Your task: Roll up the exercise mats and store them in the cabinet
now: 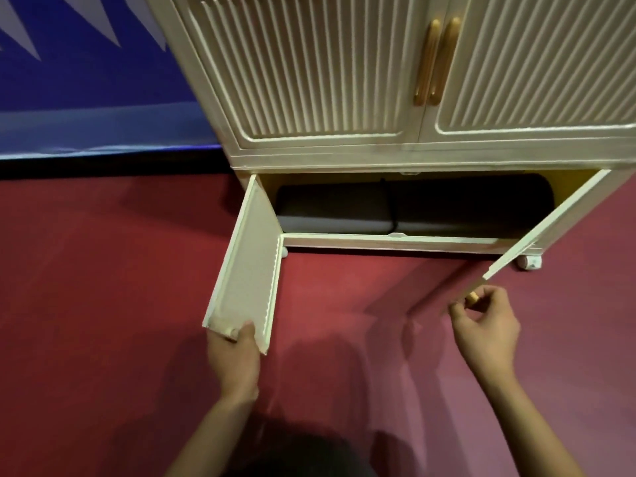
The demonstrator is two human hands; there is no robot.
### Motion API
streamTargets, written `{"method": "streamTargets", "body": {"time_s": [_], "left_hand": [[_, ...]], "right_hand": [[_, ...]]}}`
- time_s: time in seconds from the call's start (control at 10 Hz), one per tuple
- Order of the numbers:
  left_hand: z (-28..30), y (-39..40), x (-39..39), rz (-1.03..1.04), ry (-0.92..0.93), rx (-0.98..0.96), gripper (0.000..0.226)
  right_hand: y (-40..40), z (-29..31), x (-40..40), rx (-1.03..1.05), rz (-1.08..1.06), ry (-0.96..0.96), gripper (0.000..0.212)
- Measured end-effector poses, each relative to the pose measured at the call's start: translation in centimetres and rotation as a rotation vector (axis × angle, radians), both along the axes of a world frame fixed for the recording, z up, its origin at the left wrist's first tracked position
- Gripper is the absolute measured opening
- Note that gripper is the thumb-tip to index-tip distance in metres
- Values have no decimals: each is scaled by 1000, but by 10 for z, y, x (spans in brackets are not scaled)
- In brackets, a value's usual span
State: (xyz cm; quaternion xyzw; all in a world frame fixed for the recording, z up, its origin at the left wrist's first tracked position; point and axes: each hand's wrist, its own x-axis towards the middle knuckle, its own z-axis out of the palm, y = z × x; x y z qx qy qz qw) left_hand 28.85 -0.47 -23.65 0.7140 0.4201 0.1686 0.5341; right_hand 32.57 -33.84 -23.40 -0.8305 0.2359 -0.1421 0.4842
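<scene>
Blue wall padding with pale triangles point(86, 63) fills the far left above the red carpeted floor point(103, 270). Next comes the left lower door point(246, 270) of the cream ribbed plastic cabinet point(309, 80), swung wide open; the left hand point(237, 352) grips its free bottom edge, fingers curled round the panel. Inside the low compartment lies the dark rolled exercise mat point(344, 204), lengthwise across the opening, a thin black strap point(392, 208) around its middle. The mat looks soft, springy and light, likely to unroll if held loosely, so the strapped middle seems the best place to take hold. Gold handles point(435, 63) mark the closed upper doors. On the right, the right lower door point(550, 222) stands half open, and the right hand point(485, 325) pinches its small gold knob point(472, 299).
</scene>
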Motion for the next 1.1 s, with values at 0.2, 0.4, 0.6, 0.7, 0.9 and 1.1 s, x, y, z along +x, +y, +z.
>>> {"method": "streamTargets", "body": {"time_s": [0.2, 0.4, 0.6, 0.7, 0.9, 1.1], "left_hand": [[15, -61, -2, -308, -110, -131, 43], [18, -108, 34, -584, -217, -340, 42], [22, -166, 117, -672, -170, -479, 35], [30, -191, 166, -701, -150, -547, 36], [41, -204, 212, -701, -127, -653, 26], [33, -183, 190, -779, -32, -598, 22]], "right_hand": [[-3, -8, -3, 1, 15, -40, 28], [18, -2, 21, 109, 127, -47, 24], [34, 17, 92, 386, 181, 90, 22], [39, 32, 135, 453, 252, 126, 43], [42, 37, 167, 730, 265, 135, 29], [37, 3, 154, 728, 258, 121, 32]]}}
